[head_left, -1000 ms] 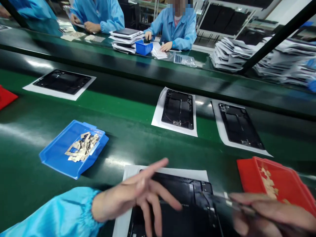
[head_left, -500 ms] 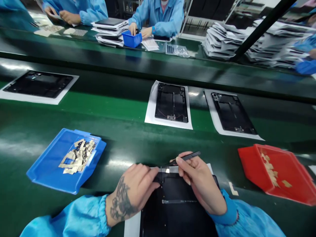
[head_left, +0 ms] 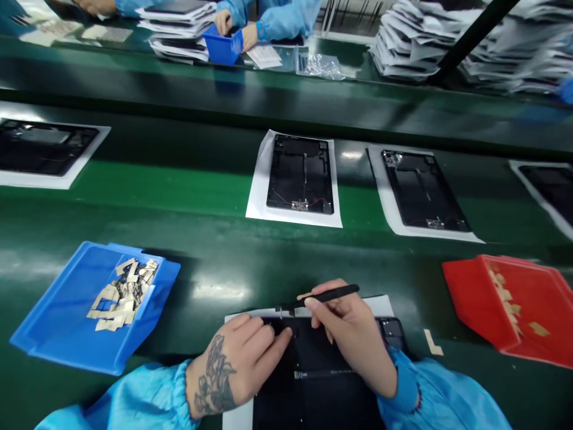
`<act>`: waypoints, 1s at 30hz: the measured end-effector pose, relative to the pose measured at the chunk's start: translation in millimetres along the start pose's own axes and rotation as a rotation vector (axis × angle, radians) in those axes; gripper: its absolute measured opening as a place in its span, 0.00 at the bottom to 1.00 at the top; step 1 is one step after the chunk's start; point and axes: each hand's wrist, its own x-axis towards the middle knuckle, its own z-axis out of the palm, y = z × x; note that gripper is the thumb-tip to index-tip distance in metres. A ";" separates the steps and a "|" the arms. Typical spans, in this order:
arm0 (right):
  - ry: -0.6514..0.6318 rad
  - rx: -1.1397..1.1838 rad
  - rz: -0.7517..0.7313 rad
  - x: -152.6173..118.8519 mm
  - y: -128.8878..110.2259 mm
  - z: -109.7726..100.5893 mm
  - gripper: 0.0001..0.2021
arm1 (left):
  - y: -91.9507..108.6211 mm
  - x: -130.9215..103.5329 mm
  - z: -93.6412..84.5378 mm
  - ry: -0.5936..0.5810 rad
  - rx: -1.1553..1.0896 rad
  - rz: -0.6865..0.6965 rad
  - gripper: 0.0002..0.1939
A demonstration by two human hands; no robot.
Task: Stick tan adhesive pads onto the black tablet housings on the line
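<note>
A black tablet housing (head_left: 322,397) lies on a white sheet right in front of me. My left hand (head_left: 242,358) is at its upper left edge, fingers curled over the rim and the thumb stretched onto the inside surface. Black tweezers (head_left: 333,294) are pinched between the thumb and fingers of my right hand (head_left: 347,334), above the top edge. Their tips point left, at a small dark piece with a shiny end (head_left: 284,311) by the rim; whether they grip it I cannot tell. A flat strip cable (head_left: 322,374) runs across the housing.
A blue bin (head_left: 54,322) of pale and dark pieces stands left, a red bin (head_left: 483,304) with small tan pieces right. An L-shaped pale strip (head_left: 433,342) lies beside the housing. Further housings (head_left: 302,173) rest on sheets beyond. Across the bench, a co-worker's hand (head_left: 224,22) is at a blue box.
My left thumb and fingers have moved apart from the tweezer tips and down onto the housing. The tweezers have shifted slightly left and lie flatter. The whole view has tilted down.
</note>
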 end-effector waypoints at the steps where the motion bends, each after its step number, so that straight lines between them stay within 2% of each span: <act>1: -0.005 -0.044 -0.024 -1.1 -0.1 0.6 0.11 | 0.4 -1.8 0.5 -0.018 -0.004 0.003 0.15; 5: -0.023 -0.123 -0.103 -3.7 -2.1 0.4 0.07 | 2.6 -6.1 2.2 -0.055 -0.019 0.004 0.15; 12: 0.013 -0.048 -0.156 -1.3 -2.4 -2.3 0.07 | 1.0 -3.5 -0.3 -0.001 -0.020 -0.028 0.17; 18: 0.009 -0.100 -0.135 2.2 0.6 1.1 0.07 | 1.2 -5.2 2.6 0.016 -0.028 -0.078 0.16; 30: -0.067 -0.127 -0.117 -0.9 0.9 -2.0 0.05 | 3.2 -7.0 0.0 -0.026 -0.160 -0.019 0.15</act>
